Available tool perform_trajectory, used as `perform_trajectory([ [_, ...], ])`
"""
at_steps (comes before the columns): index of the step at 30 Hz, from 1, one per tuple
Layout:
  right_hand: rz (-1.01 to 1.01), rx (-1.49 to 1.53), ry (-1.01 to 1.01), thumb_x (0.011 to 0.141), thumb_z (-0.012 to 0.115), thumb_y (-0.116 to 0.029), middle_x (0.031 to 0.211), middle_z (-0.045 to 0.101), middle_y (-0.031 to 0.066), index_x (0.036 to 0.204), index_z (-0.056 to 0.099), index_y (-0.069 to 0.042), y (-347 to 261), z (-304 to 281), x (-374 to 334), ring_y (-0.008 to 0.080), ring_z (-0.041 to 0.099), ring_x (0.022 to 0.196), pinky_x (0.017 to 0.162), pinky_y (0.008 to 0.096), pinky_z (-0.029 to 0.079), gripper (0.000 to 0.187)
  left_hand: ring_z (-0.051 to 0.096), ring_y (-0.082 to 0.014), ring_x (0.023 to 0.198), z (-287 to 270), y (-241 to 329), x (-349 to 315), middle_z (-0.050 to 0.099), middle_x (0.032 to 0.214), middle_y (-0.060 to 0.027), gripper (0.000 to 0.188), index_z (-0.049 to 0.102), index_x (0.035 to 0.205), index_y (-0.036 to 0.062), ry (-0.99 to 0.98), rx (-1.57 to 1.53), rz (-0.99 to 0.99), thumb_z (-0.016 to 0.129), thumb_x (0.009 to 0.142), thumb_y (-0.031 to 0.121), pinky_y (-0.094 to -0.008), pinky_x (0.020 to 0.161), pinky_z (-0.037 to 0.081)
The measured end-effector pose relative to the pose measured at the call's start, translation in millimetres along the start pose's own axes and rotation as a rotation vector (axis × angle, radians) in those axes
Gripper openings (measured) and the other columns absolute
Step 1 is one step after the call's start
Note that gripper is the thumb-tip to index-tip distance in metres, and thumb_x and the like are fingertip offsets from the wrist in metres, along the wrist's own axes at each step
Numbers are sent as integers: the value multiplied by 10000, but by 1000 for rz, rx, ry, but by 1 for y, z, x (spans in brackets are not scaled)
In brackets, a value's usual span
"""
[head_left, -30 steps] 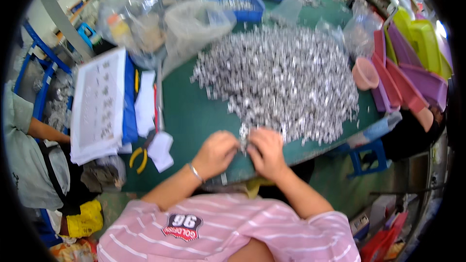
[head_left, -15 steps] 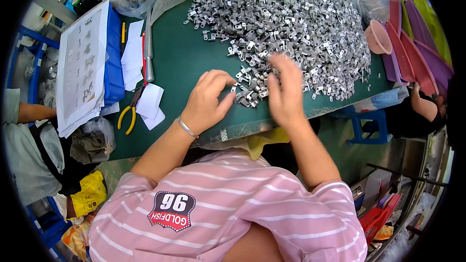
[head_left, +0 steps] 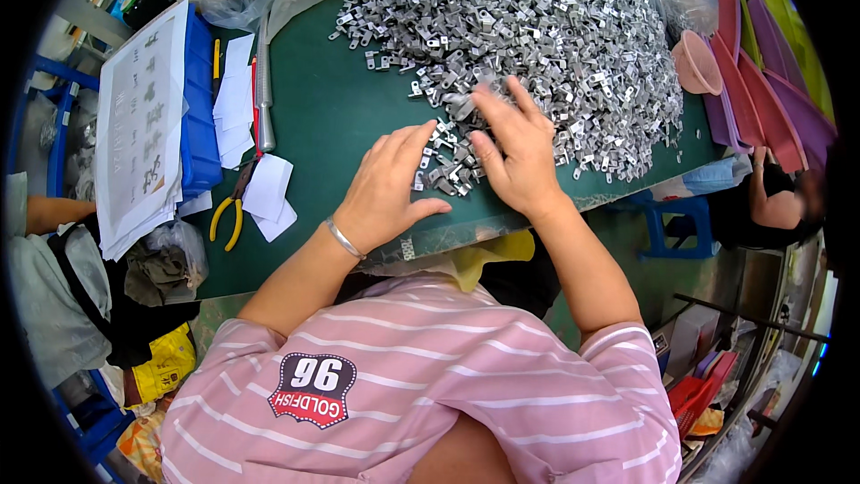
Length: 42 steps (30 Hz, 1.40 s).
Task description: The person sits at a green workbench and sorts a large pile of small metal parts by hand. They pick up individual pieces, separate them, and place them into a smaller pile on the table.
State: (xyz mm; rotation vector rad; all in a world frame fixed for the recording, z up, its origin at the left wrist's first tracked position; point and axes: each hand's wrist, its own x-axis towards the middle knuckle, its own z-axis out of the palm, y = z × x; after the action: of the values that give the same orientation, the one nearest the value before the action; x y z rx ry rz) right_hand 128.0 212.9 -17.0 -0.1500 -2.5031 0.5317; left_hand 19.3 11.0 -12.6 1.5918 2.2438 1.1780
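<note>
Both hands work at the near edge of a big heap of small metal brackets (head_left: 528, 27) on the green surface (head_left: 322, 116). Left hand (head_left: 390, 188) lies flat, fingers spread and thumb out, beside a little cluster of brackets (head_left: 445, 166). Right hand (head_left: 515, 148) is spread too, fingertips resting on the cluster. Neither hand seems to pinch anything, though the pieces are tiny. This looks like the sorting step; next comes picking one piece out, which needs a careful pinch. Pieces point every way, so no long axis shows. Yellow-handled pliers (head_left: 228, 211) lie well to the left.
</note>
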Motion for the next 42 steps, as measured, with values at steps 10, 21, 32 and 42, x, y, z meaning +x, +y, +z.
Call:
perform_trajectory([
  [10,-188,157,-74,874,685,-148,1264,652,106,1207,652,-67,-30,3,3,317,576,1222,1015,480,412,344,541,-352,1153,0,-7,-1,516,1287,-170,992,431,1451,17,38,-2,-65,919,595,134,-416,1007,456],
  [21,-77,187,-62,883,674,-215,1329,618,123,1222,676,-69,-26,17,-10,331,583,1190,979,469,426,369,543,-353,1135,2,-2,-2,502,1262,-180,991,443,1434,20,43,13,-69,934,582,142,-409,985,469],
  [32,-375,5,35,880,675,-136,1256,629,161,1170,644,-32,-6,16,121,368,547,1251,1044,528,414,309,565,-259,903,-8,-1,2,565,1152,-147,649,583,1279,-2,258,-67,-87,866,713,140,-322,748,508],
  [42,-14,-555,-554,892,546,-511,1371,601,119,1311,638,-189,11,60,234,354,521,1304,1113,555,316,536,589,-265,1009,-8,-12,1,538,1231,-162,733,486,1376,-7,321,19,-164,840,744,104,-346,812,518],
])
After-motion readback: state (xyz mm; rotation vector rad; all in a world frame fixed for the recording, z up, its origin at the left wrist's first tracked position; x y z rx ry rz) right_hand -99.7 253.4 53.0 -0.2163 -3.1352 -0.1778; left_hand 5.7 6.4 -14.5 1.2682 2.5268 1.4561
